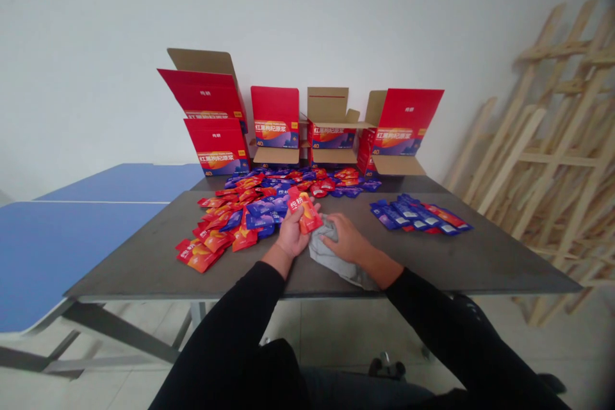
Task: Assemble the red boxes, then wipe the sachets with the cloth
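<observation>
My left hand is closed on a red drink pouch, its printed front turned up toward me. Close beside it, my right hand grips a light grey cloth, which trails down onto the table near its front edge. The upper part of the cloth lies right next to the pouch; whether it touches is hard to make out. Left of and behind my hands spreads a loose heap of red and blue pouches. To the right, several mostly blue pouches lie overlapping in a smaller pile.
Open red cartons stand along the back against the wall, flaps raised. The dark grey table has a blue table-tennis table on its left. Wooden easels lean at the right.
</observation>
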`<action>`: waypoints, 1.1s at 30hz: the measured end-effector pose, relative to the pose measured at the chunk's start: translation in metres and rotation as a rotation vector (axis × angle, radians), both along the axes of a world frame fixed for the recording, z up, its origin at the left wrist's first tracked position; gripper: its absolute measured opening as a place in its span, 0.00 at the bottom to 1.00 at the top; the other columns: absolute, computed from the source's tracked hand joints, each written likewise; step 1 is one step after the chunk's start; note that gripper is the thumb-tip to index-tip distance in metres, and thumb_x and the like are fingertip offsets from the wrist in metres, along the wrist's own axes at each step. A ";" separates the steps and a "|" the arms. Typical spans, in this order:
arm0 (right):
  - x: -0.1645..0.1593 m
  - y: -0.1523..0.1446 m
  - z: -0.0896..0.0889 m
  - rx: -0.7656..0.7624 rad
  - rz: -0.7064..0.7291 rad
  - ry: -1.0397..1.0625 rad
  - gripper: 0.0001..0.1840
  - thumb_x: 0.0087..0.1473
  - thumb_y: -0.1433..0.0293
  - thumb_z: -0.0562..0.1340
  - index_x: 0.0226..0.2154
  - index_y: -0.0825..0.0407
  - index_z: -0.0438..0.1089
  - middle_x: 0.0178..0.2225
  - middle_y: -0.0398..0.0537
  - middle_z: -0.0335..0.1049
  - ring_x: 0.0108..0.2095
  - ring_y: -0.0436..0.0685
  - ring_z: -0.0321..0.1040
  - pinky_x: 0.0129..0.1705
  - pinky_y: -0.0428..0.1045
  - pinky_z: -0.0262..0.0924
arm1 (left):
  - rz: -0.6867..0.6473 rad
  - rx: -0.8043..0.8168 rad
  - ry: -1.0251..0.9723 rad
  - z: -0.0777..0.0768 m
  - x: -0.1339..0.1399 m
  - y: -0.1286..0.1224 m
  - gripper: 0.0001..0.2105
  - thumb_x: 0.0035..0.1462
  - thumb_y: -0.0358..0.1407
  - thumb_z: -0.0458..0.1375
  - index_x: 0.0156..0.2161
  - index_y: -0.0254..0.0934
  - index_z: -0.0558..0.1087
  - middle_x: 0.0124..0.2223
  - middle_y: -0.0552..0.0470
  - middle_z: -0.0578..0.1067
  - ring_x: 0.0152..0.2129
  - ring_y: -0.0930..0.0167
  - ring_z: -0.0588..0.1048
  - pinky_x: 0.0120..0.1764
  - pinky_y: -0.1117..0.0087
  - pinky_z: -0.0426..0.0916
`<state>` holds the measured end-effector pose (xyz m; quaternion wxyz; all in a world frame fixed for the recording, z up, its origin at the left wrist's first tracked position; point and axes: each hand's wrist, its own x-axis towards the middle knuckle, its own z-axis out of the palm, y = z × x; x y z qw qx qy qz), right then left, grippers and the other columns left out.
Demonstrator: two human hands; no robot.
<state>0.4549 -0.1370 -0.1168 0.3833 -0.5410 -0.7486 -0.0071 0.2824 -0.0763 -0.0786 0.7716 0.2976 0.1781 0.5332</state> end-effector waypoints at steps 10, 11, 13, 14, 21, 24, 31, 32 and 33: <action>-0.002 0.009 -0.005 -0.224 -0.125 -0.033 0.32 0.54 0.68 0.70 0.61 0.49 0.69 0.52 0.57 0.75 0.54 0.66 0.73 0.60 0.59 0.66 | -0.060 -0.080 -0.004 0.001 -0.002 0.007 0.19 0.72 0.43 0.55 0.61 0.38 0.75 0.60 0.43 0.80 0.55 0.62 0.79 0.60 0.56 0.74; 0.004 0.011 -0.002 -0.227 -0.153 -0.008 0.29 0.53 0.69 0.69 0.59 0.49 0.71 0.50 0.56 0.76 0.52 0.65 0.73 0.59 0.58 0.67 | -0.066 -0.091 -0.003 0.001 -0.003 0.007 0.19 0.73 0.44 0.54 0.60 0.37 0.76 0.60 0.43 0.79 0.55 0.62 0.79 0.60 0.56 0.74; 0.016 0.014 0.005 -0.245 -0.245 0.058 0.21 0.54 0.70 0.67 0.51 0.50 0.73 0.46 0.55 0.77 0.48 0.64 0.74 0.56 0.57 0.68 | -0.080 -0.115 0.001 0.002 -0.004 0.007 0.20 0.74 0.46 0.51 0.59 0.37 0.76 0.61 0.42 0.79 0.53 0.63 0.79 0.58 0.57 0.75; 0.023 0.015 0.008 -0.242 -0.291 0.096 0.17 0.54 0.70 0.65 0.48 0.51 0.73 0.44 0.55 0.77 0.47 0.64 0.74 0.55 0.57 0.68 | -0.089 -0.127 0.002 0.002 -0.005 0.007 0.21 0.75 0.47 0.50 0.57 0.36 0.77 0.61 0.42 0.79 0.52 0.64 0.80 0.57 0.58 0.76; 0.032 0.007 0.021 0.130 0.003 0.109 0.18 0.46 0.73 0.65 0.43 0.47 0.73 0.57 0.58 0.73 0.58 0.69 0.69 0.64 0.67 0.64 | -0.196 -0.143 0.051 0.000 -0.003 0.008 0.24 0.73 0.53 0.50 0.52 0.35 0.78 0.53 0.41 0.82 0.42 0.64 0.82 0.45 0.62 0.79; 0.015 0.003 0.022 0.124 0.256 -0.048 0.19 0.48 0.74 0.65 0.44 0.46 0.75 0.59 0.54 0.75 0.59 0.70 0.68 0.66 0.69 0.62 | -0.275 -0.110 0.084 -0.002 -0.002 0.009 0.27 0.71 0.56 0.53 0.49 0.32 0.79 0.47 0.40 0.84 0.46 0.60 0.83 0.51 0.59 0.78; -0.015 0.004 0.022 0.155 0.272 -0.169 0.28 0.55 0.67 0.71 0.59 0.46 0.76 0.56 0.56 0.75 0.58 0.69 0.67 0.65 0.67 0.64 | -0.392 -0.145 0.058 -0.004 -0.002 0.012 0.28 0.68 0.58 0.57 0.48 0.30 0.80 0.42 0.41 0.83 0.47 0.57 0.83 0.56 0.56 0.75; -0.016 0.006 0.020 0.170 0.252 -0.156 0.24 0.57 0.65 0.71 0.57 0.46 0.78 0.54 0.56 0.75 0.56 0.68 0.67 0.64 0.67 0.65 | -0.408 -0.160 0.047 -0.004 -0.001 0.012 0.28 0.69 0.57 0.56 0.48 0.30 0.80 0.42 0.41 0.83 0.46 0.56 0.83 0.56 0.56 0.75; -0.016 0.007 0.019 0.187 0.232 -0.141 0.19 0.59 0.65 0.71 0.53 0.46 0.80 0.54 0.56 0.74 0.56 0.68 0.67 0.63 0.67 0.66 | -0.422 -0.176 0.034 -0.004 -0.001 0.011 0.27 0.70 0.56 0.55 0.47 0.29 0.80 0.41 0.40 0.83 0.46 0.56 0.83 0.55 0.56 0.75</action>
